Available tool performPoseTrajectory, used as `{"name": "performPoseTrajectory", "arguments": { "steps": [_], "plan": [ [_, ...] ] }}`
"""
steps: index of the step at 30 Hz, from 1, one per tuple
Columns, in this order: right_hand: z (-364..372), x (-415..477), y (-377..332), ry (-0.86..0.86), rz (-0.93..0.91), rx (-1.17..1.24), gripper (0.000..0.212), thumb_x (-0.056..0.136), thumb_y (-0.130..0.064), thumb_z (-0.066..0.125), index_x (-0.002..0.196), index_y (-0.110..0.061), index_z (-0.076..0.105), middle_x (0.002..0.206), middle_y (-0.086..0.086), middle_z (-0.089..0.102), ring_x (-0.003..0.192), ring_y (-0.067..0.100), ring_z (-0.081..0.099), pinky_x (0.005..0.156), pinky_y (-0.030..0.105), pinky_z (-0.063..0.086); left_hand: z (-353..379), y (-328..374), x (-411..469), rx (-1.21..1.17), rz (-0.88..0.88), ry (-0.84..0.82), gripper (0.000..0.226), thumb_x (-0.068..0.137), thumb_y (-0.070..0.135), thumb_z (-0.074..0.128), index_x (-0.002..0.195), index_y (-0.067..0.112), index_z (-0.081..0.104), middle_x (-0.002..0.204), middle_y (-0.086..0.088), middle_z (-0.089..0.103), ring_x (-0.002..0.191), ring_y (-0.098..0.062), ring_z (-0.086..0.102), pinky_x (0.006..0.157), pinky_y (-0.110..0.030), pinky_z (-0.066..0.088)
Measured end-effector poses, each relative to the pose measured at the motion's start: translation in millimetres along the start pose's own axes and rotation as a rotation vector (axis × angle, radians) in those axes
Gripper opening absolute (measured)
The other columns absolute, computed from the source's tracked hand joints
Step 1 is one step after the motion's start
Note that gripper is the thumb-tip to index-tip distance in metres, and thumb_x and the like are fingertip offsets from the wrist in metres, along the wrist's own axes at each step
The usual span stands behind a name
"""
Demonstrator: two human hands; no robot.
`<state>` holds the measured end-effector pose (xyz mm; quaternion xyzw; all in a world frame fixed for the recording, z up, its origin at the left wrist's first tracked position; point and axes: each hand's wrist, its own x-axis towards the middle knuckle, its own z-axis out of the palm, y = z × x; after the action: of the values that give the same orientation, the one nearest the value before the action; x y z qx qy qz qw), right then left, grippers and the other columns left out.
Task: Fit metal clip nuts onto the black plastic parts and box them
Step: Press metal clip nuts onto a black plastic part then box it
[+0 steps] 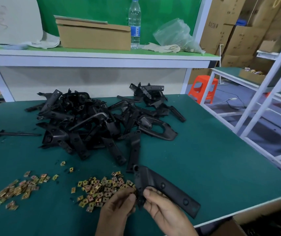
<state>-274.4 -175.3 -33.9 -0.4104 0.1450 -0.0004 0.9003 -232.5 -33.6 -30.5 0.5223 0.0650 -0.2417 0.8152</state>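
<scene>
We grip black plastic part (165, 184) w/ R hand (162, 210), tab end turned to L hand (117, 208). L curls at tab, nut hidden, can't tell hold. Clip nuts (102, 189) heaped on surface (204, 150) just beside, handy.

Even bright light, bowed blurry edges

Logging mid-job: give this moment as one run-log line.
right hand: grips black plastic part | left hand: at its near end | clip nuts: piled on table
</scene>
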Motion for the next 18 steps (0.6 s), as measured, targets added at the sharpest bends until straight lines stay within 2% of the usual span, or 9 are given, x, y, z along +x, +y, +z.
{"name": "performPoseTrajectory", "arguments": {
  "steps": [2, 7, 9, 11, 13, 16, 18],
  "plan": [
    [2.0, -0.6, -3.3, -0.008, -0.012, -0.037, 0.017, 0.064, -0.016, 0.09, 0.072, -0.011, 0.076, 0.083, 0.008, 0.073, 0.08, 0.016, 0.072, 0.073, 0.028, 0.058, 0.1, 3.1, -1.7, -0.01, 0.005, -0.047, 0.02, 0.066, 0.013, 0.075, 0.085, 0.017, 0.082, 0.075, -0.007, 0.072, 0.061, -0.012, 0.065, 0.06, -0.026, 0.053],
    [3.8, -4.5, -6.0, -0.028, -0.032, -0.046, 0.005, 0.078, -0.017, 0.082, 0.075, -0.015, 0.08, 0.083, 0.002, 0.076, 0.081, 0.01, 0.073, 0.075, 0.023, 0.058, -2.7, 4.3, -7.7, -0.039, 0.018, -0.101, 0.016, 0.069, 0.013, 0.076, 0.085, 0.014, 0.081, 0.077, -0.011, 0.071, 0.064, -0.015, 0.066, 0.058, -0.023, 0.055],
    [1.9, -3.7, -2.5, -0.028, -0.037, -0.023, 0.012, 0.087, -0.009, 0.071, 0.08, -0.012, 0.08, 0.089, 0.006, 0.077, 0.086, 0.013, 0.074, 0.077, 0.026, 0.059, -4.3, 3.4, -9.5, -0.052, 0.026, -0.11, 0.016, 0.069, 0.014, 0.076, 0.084, 0.014, 0.08, 0.076, -0.011, 0.071, 0.065, -0.015, 0.067, 0.059, -0.023, 0.055],
    [-0.1, -3.4, -0.3, -0.003, -0.036, -0.004, 0.017, 0.085, -0.007, 0.063, 0.087, -0.008, 0.08, 0.096, 0.013, 0.076, 0.089, 0.019, 0.074, 0.08, 0.03, 0.06, -5.2, 2.3, -11.1, -0.049, 0.033, -0.122, 0.016, 0.069, 0.014, 0.076, 0.084, 0.014, 0.08, 0.076, -0.012, 0.07, 0.065, -0.016, 0.066, 0.059, -0.023, 0.055],
    [-0.5, -3.2, 0.3, -0.01, -0.037, -0.025, 0.013, 0.084, -0.008, 0.067, 0.089, -0.005, 0.078, 0.1, 0.016, 0.074, 0.092, 0.021, 0.073, 0.083, 0.032, 0.06, -4.8, 1.8, -11.5, -0.05, 0.042, -0.123, 0.015, 0.069, 0.014, 0.077, 0.084, 0.013, 0.08, 0.077, -0.012, 0.07, 0.065, -0.016, 0.066, 0.06, -0.023, 0.055],
    [2.8, -4.0, -0.6, -0.05, -0.037, -0.095, 0.004, 0.081, -0.012, 0.076, 0.082, -0.008, 0.076, 0.097, 0.014, 0.073, 0.092, 0.02, 0.071, 0.084, 0.032, 0.059, -3.8, 1.8, -10.2, -0.088, 0.041, -0.092, 0.011, 0.072, 0.013, 0.075, 0.082, 0.012, 0.079, 0.076, -0.012, 0.069, 0.061, -0.015, 0.062, 0.06, -0.024, 0.055],
    [3.9, -4.1, 0.4, -0.054, -0.042, -0.117, 0.011, 0.085, -0.008, 0.07, 0.076, -0.011, 0.074, 0.095, 0.013, 0.072, 0.091, 0.02, 0.07, 0.082, 0.031, 0.059, -3.9, 2.0, -9.3, -0.117, 0.031, -0.092, 0.008, 0.072, 0.012, 0.075, 0.079, 0.012, 0.078, 0.075, -0.012, 0.067, 0.059, -0.017, 0.06, 0.059, -0.025, 0.055]
  ]
}}
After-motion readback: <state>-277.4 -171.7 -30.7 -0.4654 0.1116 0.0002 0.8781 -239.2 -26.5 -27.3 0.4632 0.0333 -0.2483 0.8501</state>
